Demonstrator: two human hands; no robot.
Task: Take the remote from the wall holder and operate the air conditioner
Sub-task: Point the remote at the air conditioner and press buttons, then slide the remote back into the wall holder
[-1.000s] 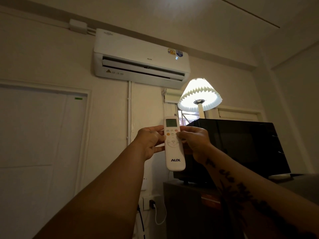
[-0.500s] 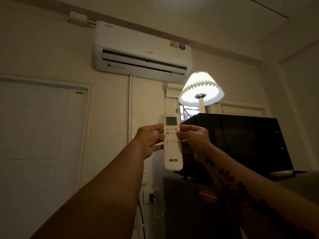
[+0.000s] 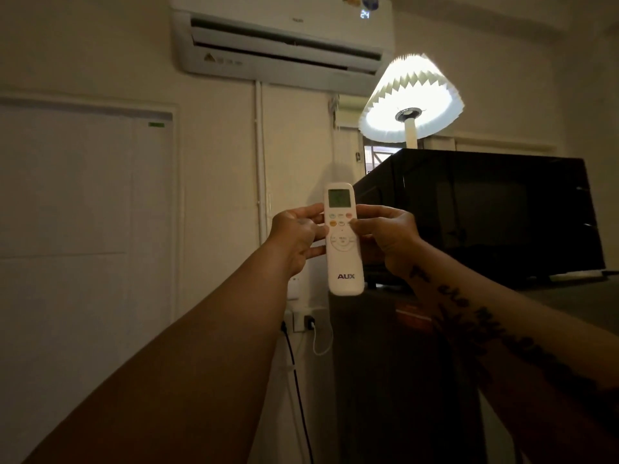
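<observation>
A white AUX remote (image 3: 345, 266) stands upright at arm's length, its small screen facing me. My left hand (image 3: 294, 237) grips its left edge. My right hand (image 3: 388, 239) holds the right edge, with the thumb on a button in the second row. High on the wall hangs the white air conditioner (image 3: 284, 38), its flap open and a lit number showing at its upper right. A white holder (image 3: 294, 288) is partly visible on the wall behind my left wrist.
A lit lamp with a pleated white shade (image 3: 413, 98) stands behind a black microwave (image 3: 485, 216) on a dark cabinet (image 3: 402, 380) to the right. A wall socket (image 3: 303, 321) with a black cable and a white cable sits low. A white door (image 3: 83, 229) fills the left.
The view has tilted down and drawn closer, so the air conditioner now sits at the top edge. A lit number shows on its panel again. Both hands still hold the remote.
</observation>
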